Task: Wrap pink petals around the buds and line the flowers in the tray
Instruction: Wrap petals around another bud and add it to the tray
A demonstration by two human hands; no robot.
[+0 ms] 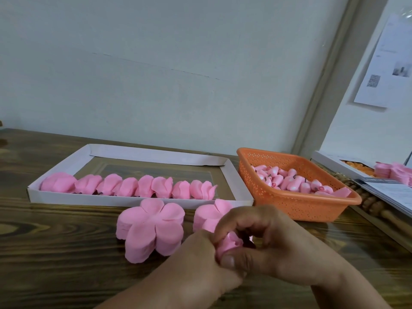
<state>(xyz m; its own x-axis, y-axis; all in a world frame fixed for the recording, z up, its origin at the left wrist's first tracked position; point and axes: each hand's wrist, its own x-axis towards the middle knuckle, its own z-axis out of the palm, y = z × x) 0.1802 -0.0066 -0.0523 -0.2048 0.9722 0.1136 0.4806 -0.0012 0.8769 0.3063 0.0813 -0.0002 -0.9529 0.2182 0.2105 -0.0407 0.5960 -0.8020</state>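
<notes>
Both hands, left hand (200,253) & right hand (274,239), fingers pinching half-wrapped pink fabric flower (228,244) just above dark wood worktop (55,253): keep petal tension even, overlap snug, then set beside row in white cardboard tray (240,175).

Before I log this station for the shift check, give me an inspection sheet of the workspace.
Surface: dark wooden table.
Job's things: tray with one row of flowers along its near wall; two petal stacks in front of it; orange basket of buds.
Clutter: papers, wooden roller, more petals at far right.
Fingers: left hand and right hand both grip a flower being wrapped.
Cables: nothing seen.
Surroundings: pale wall, posted sheet.
</notes>
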